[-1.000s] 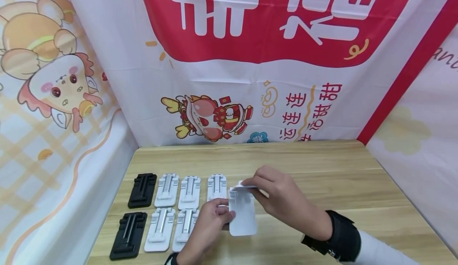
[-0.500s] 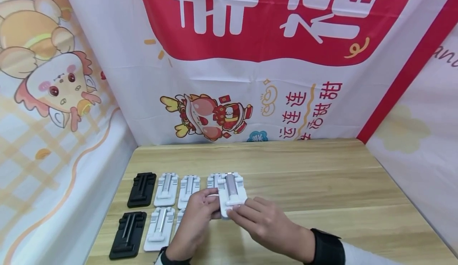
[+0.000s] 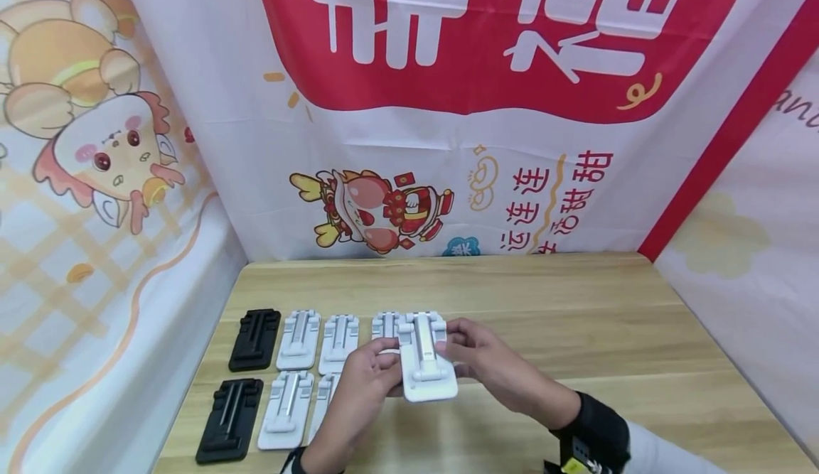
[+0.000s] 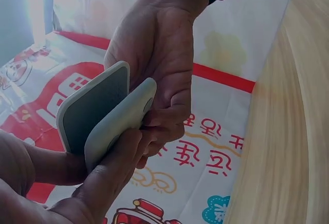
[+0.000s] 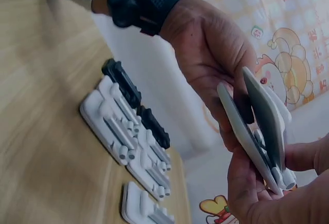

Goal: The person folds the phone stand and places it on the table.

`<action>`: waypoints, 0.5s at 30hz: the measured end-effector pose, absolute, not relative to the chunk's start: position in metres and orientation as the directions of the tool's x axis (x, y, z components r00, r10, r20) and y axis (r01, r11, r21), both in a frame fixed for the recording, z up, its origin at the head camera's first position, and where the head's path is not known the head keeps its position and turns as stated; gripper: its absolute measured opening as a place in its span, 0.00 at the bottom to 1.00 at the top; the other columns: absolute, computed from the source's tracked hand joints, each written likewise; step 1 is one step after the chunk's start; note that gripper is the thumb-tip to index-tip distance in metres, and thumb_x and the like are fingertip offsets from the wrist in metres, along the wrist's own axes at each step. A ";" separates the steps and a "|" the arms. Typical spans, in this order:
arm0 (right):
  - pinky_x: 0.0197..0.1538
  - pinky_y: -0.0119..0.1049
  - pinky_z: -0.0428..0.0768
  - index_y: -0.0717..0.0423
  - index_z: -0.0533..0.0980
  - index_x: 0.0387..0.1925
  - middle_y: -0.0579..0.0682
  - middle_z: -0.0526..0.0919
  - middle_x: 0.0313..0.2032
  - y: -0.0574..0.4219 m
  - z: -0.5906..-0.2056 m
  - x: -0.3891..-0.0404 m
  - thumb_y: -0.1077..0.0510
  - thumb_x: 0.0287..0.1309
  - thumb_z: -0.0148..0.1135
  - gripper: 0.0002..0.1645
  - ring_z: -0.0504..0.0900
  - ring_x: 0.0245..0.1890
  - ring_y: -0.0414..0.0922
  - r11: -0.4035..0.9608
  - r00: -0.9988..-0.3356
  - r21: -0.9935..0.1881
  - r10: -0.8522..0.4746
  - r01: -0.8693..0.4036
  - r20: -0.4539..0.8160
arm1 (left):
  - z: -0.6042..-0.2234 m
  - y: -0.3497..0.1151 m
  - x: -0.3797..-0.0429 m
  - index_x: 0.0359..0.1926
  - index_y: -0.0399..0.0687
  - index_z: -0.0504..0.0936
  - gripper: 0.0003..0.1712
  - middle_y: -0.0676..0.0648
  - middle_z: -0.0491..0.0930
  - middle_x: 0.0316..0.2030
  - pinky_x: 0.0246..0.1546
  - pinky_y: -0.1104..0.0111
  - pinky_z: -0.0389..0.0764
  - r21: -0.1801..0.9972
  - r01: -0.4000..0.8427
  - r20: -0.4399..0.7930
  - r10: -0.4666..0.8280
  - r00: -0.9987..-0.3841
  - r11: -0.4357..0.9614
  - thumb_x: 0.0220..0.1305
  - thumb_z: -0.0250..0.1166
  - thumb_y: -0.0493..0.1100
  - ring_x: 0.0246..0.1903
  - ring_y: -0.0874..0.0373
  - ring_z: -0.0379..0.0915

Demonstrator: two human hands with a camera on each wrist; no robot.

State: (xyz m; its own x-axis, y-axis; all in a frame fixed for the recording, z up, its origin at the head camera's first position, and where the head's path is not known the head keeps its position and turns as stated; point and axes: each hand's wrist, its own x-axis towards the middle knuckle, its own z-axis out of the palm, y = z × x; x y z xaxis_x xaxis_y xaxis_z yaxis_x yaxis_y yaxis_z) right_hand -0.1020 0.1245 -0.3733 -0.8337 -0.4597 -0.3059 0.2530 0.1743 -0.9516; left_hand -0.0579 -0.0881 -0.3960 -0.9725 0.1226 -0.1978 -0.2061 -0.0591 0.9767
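Note:
A white folding phone stand (image 3: 419, 381) is held above the table, its hinged arm side facing up in the head view. My left hand (image 3: 367, 378) grips its left edge, and my right hand (image 3: 493, 364) holds the right edge with the thumb on top. From the left wrist view, the stand's two plates (image 4: 121, 118) are parted by a narrow wedge, with fingers of both hands around them. The right wrist view shows the same gap between the plates, with my left hand (image 5: 205, 54) at one end and my right hand (image 5: 288, 203) at the other.
On the left of the wooden table (image 3: 576, 318) lie two rows of folded stands: black ones (image 3: 254, 339) at the far left, several white ones (image 3: 298, 339) beside them. One white stand (image 3: 385, 323) sits partly behind the held one. Printed cloth (image 3: 397, 133) hangs behind the table.
One second ago the right hand was at the upper plate, with a smooth plate face showing. The stand then turned arm side up, and the right hand moved from its lower edge to its right side.

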 end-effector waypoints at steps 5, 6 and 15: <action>0.51 0.40 0.87 0.70 0.64 0.65 0.58 0.79 0.50 0.127 -0.377 -0.104 0.57 0.75 0.55 0.26 0.81 0.45 0.45 0.149 -0.806 -0.947 -0.497 0.284 -0.320 | -0.398 -0.090 -0.058 0.66 0.21 0.66 0.27 0.32 0.86 0.47 0.40 0.67 0.90 0.974 -0.215 -0.202 0.163 -0.966 -0.066 0.71 0.57 0.33 0.40 0.55 0.87; 0.51 0.40 0.87 0.70 0.65 0.65 0.58 0.79 0.49 0.127 -0.377 -0.104 0.57 0.75 0.55 0.26 0.82 0.45 0.45 0.151 -0.807 -0.949 -0.499 0.279 -0.316 | -0.397 -0.091 -0.058 0.67 0.21 0.66 0.27 0.32 0.86 0.47 0.41 0.66 0.90 0.971 -0.224 -0.208 0.171 -0.963 -0.081 0.72 0.55 0.33 0.40 0.55 0.87; 0.50 0.41 0.87 0.70 0.64 0.65 0.59 0.80 0.49 0.128 -0.375 -0.102 0.58 0.74 0.55 0.26 0.83 0.45 0.46 0.188 -0.798 -0.954 -0.525 0.232 -0.298 | -0.395 -0.092 -0.061 0.63 0.25 0.70 0.29 0.39 0.88 0.41 0.39 0.65 0.90 0.956 -0.277 -0.257 0.184 -0.949 -0.092 0.76 0.58 0.47 0.35 0.56 0.87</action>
State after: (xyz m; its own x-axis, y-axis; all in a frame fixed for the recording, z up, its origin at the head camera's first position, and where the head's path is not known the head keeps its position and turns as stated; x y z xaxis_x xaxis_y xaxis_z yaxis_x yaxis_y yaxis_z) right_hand -0.1015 0.1280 -0.3745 -0.7976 -0.5247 -0.2975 0.2322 0.1882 -0.9543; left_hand -0.0609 -0.0924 -0.3945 -0.9487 0.1839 -0.2572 -0.2771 -0.0917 0.9564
